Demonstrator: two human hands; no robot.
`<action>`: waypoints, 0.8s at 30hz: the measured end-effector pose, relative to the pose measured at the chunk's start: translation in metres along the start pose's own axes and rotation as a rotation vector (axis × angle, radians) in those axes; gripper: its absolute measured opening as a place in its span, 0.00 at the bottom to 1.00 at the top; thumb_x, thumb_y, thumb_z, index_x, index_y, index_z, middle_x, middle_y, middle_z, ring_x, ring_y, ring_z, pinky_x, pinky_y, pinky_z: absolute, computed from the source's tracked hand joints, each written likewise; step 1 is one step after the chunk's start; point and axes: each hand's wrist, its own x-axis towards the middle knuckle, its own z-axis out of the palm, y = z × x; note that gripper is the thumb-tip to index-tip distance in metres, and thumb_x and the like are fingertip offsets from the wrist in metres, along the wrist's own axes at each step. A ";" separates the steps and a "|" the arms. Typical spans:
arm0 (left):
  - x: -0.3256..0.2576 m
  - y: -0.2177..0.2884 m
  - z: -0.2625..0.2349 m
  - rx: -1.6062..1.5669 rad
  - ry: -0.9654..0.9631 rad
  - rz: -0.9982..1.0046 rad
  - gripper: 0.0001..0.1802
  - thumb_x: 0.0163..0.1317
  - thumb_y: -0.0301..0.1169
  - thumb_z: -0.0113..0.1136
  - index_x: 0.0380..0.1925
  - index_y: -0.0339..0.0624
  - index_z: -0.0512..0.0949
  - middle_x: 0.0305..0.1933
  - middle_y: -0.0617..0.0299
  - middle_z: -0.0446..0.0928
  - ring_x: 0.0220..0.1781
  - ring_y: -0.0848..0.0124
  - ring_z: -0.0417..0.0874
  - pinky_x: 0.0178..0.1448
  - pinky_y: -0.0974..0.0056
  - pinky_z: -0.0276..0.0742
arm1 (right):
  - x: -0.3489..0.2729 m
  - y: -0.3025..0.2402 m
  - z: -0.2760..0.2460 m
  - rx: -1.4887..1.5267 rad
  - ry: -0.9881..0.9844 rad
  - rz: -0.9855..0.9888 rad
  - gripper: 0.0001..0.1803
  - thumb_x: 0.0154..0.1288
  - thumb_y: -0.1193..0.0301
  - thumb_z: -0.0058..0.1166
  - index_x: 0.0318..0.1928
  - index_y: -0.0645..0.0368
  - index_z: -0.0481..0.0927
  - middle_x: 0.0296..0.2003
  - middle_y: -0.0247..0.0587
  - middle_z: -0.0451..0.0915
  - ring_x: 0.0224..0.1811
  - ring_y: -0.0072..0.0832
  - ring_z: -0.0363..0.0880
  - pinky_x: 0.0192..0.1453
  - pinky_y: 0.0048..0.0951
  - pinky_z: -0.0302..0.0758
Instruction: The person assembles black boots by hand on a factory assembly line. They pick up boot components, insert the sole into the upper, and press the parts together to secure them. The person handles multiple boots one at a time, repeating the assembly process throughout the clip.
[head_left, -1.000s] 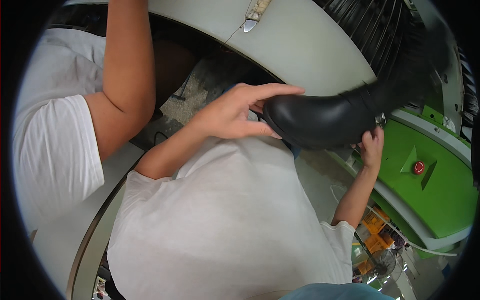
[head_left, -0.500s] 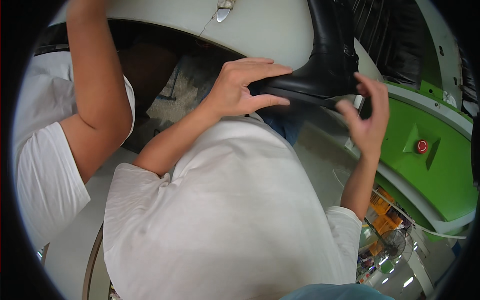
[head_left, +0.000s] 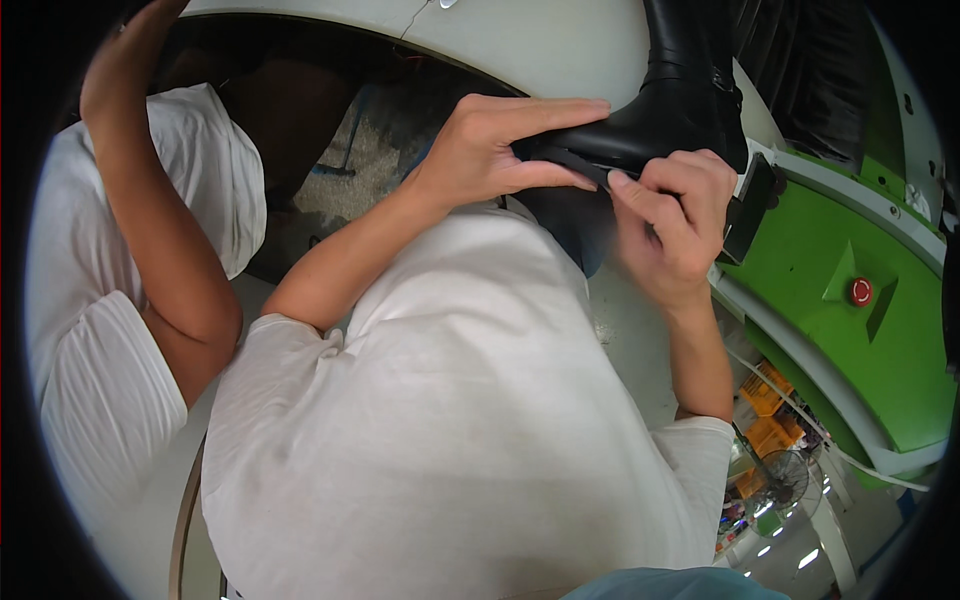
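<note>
A black boot [head_left: 640, 130] lies with its shaft running away from me over the pale table, toe to the left and sole edge towards me. My left hand [head_left: 485, 150] wraps the toe, fingers along the upper and thumb below by the sole. At the boot's near side, my right hand [head_left: 675, 215] is closed with its fingers curled and the thumb pressed against the dark sole [head_left: 570, 160] near the middle. The fingers of this hand hide the heel end of the sole.
The pale table [head_left: 540, 45] curves behind the boot. On the right stands a green machine [head_left: 830, 270] with a red push button [head_left: 859, 291]. A co-worker's arm [head_left: 170, 230] is close on my left. A fan [head_left: 780, 478] and orange crates [head_left: 768, 435] show lower right.
My right hand has gone from open beside the heel to closed against the sole, further left. My left hand stays at the toe. The co-worker's arm has shifted left.
</note>
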 end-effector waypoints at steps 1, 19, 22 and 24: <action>0.000 -0.001 -0.001 -0.001 -0.010 -0.009 0.39 0.54 0.33 0.90 0.68 0.37 0.88 0.66 0.50 0.92 0.63 0.56 0.96 0.68 0.58 0.92 | 0.004 0.003 -0.002 0.049 -0.025 -0.036 0.21 0.47 0.79 0.82 0.45 0.51 0.95 0.42 0.31 0.83 0.45 0.36 0.80 0.54 0.41 0.73; 0.010 0.001 0.014 0.046 0.073 0.074 0.37 0.57 0.35 0.88 0.67 0.34 0.88 0.68 0.47 0.90 0.67 0.51 0.94 0.70 0.55 0.91 | 0.023 0.024 -0.021 0.173 -0.158 0.113 0.18 0.53 0.82 0.83 0.45 0.65 0.90 0.55 0.55 0.94 0.65 0.54 0.93 0.76 0.62 0.84; 0.012 0.005 0.016 0.045 0.086 0.049 0.34 0.58 0.33 0.88 0.65 0.34 0.89 0.65 0.47 0.92 0.65 0.52 0.95 0.69 0.56 0.91 | 0.033 0.025 -0.029 0.222 -0.215 0.181 0.18 0.52 0.82 0.83 0.43 0.65 0.90 0.53 0.53 0.95 0.63 0.51 0.94 0.76 0.60 0.85; 0.012 0.010 0.017 0.035 0.105 0.012 0.32 0.59 0.31 0.87 0.64 0.34 0.90 0.64 0.47 0.92 0.63 0.53 0.96 0.68 0.57 0.91 | 0.037 0.026 -0.028 0.246 -0.208 0.255 0.18 0.50 0.79 0.85 0.42 0.63 0.91 0.50 0.48 0.96 0.60 0.45 0.96 0.73 0.50 0.88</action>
